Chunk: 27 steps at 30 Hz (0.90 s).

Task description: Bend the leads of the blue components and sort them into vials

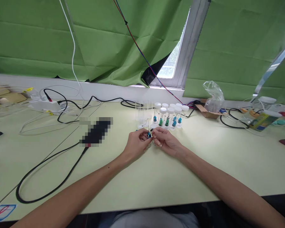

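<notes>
Head view: my left hand [136, 143] has thumb and fingers clamped on a small blue piece [149, 135], out past mid-depth of the table [142, 186], about midway between its left and right sides. My right hand [168, 142] is just to the right of it, fingertips bunched together; can't tell if they pinch the piece or anything else. Just beyond my hands, toward the far edge: a cluster of white-capped clear tubes [167, 117], upright, blue or green pieces inside. Open clear tubes [140, 110] stand left of those. Toward the far right corner: cardboard box [207, 112] with a clear plastic bag [213, 96] in it, then a jar [263, 122] with a yellow-green label. Left half: pixelated dark object [97, 131] with a black cable [83, 154] looping toward the near edge; power strip [44, 104] by the far left; sticker [3, 212] at the near left corner.
</notes>
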Tool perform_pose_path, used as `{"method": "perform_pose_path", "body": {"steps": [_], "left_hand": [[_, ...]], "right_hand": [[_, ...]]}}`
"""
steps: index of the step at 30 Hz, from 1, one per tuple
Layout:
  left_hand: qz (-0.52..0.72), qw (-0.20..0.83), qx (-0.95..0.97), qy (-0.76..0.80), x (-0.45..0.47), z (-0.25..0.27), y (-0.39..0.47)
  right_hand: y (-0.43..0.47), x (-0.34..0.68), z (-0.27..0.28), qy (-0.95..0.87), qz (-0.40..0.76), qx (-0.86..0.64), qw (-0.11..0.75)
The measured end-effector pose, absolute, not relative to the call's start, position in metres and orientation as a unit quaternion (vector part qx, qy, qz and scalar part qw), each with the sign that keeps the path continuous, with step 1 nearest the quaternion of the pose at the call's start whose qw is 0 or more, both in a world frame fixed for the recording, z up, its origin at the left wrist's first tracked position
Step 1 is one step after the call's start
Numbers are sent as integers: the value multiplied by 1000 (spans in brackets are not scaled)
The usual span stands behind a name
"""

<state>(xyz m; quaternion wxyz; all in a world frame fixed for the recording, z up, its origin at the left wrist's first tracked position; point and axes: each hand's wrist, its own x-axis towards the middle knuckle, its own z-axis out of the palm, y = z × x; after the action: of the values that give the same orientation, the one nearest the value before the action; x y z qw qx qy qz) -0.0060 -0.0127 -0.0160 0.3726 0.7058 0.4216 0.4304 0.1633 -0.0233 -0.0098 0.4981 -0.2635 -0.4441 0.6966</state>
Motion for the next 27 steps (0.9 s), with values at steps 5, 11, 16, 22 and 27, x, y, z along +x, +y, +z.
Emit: {"method": "perform_pose_path", "body": {"steps": [5,11,16,22,27], "left_hand": [[434,364,708,421,-7,-18,-11],[438,352,713,419,-8,-18,-10],[438,358,712,416,-8,-16,-11],[434,343,719,421,-7,-15,-13],[434,338,720,422,-8,-16,-12]], "right_hand": [[-21,164,-14,-474,666,-273,507],[-21,163,-12,-488,645,-282,516],[-22,162,-12,-492,634,-289,522],[-20,162,-18,-513,609,-285,534],[-21,162,-17,-520,597,-289,537]]}}
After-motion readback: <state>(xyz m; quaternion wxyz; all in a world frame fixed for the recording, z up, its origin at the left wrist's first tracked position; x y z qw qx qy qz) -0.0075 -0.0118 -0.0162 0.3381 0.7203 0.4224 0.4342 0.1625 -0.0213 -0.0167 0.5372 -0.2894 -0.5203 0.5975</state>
